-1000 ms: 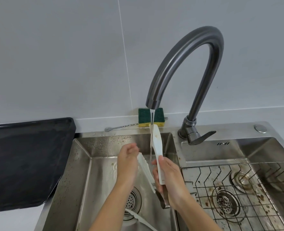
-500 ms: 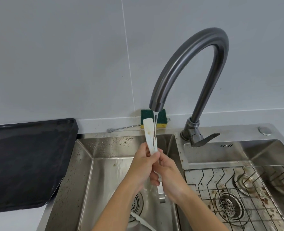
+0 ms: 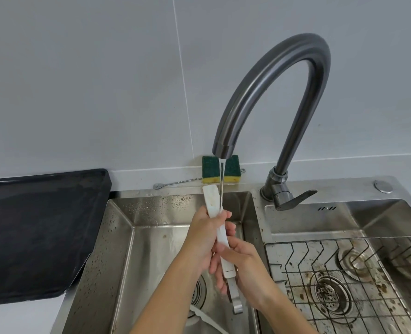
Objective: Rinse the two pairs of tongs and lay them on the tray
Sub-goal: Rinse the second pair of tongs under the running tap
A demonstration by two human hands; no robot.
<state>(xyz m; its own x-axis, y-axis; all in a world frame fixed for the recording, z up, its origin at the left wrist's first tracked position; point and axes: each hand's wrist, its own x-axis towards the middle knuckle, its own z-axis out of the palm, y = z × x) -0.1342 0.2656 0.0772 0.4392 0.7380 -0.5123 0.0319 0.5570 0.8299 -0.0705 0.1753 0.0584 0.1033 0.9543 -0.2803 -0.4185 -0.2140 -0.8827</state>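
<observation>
White tongs with a metal handle end stand nearly upright over the left sink basin, their stained tips under the thin stream from the faucet. My left hand wraps around the tongs' upper half and presses the two arms together. My right hand grips the lower half near the metal end. A second pair of white tongs lies on the basin floor by the drain, partly hidden by my left arm. The black tray sits on the counter to the left.
A green and yellow sponge and a thin metal utensil rest on the ledge behind the basin. The faucet lever points right. A wire rack covers the stained right basin.
My left hand closed the spread tongs and both hands raised them upright into the stream. Since then my left hand has slid a little lower along them.
</observation>
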